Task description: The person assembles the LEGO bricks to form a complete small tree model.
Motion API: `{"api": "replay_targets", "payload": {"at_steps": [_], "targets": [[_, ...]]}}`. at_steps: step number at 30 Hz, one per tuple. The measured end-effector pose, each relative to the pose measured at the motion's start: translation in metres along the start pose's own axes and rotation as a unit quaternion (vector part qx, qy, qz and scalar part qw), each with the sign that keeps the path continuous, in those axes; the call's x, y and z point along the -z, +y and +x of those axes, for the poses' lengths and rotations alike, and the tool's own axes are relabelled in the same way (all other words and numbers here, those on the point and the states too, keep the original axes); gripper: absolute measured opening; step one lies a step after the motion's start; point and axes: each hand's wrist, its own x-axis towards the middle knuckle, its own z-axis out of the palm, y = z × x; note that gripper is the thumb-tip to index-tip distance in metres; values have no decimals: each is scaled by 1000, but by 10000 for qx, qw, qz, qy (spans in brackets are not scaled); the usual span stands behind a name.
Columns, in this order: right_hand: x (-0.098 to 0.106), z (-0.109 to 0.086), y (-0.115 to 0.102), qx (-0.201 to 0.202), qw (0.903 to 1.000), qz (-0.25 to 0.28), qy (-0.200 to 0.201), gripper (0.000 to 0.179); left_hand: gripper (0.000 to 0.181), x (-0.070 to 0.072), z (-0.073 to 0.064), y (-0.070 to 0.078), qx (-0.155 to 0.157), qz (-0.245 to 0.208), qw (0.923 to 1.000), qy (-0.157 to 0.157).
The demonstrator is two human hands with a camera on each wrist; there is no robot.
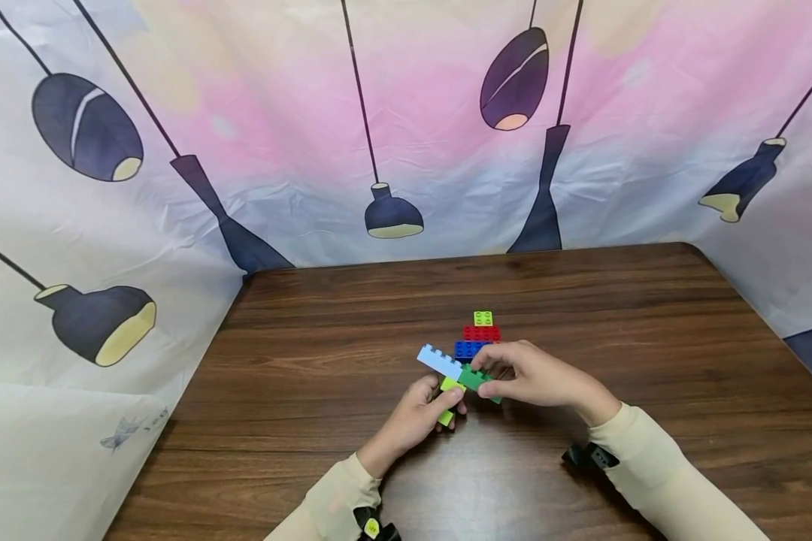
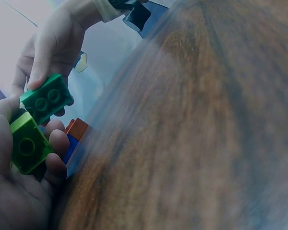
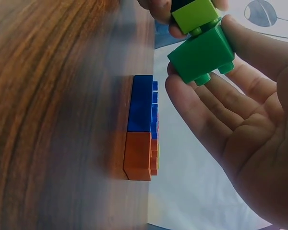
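Observation:
My left hand (image 1: 411, 417) grips the lime green part (image 1: 452, 385) of a small built piece of toy building bricks, its thumb across the front. A light blue brick (image 1: 440, 362) and a dark green brick (image 1: 472, 376) lie side by side above it, slanting down to the right. My right hand (image 1: 541, 372) pinches the dark green brick between thumb and index finger. In the right wrist view, the green brick (image 3: 201, 53) meets the lime brick (image 3: 196, 15), whose far side the left fingers partly hide. The left wrist view shows the lime brick's hollow underside (image 2: 28, 145).
Just behind the hands, a blue brick (image 1: 467, 349), a red brick (image 1: 482, 333) and a small lime brick (image 1: 483, 318) stand on the brown wooden table (image 1: 311, 323). An orange brick (image 3: 138, 155) adjoins the blue one. A printed cloth (image 1: 298, 113) hangs behind the table.

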Motion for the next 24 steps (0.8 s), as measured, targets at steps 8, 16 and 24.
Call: {"api": "replay_targets", "payload": {"at_steps": [8, 16, 24], "targets": [[0, 3, 0, 37, 9997, 232, -76, 22, 29, 1, 2, 0, -78, 8, 10000, 3], [-8, 2, 1, -45, 9998, 200, -58, 23, 28, -1, -2, -4, 64, -44, 10000, 49], [-7, 5, 2, -35, 9997, 260, -25, 20, 28, 0, 0, -1, -71, 71, 9999, 77]]}}
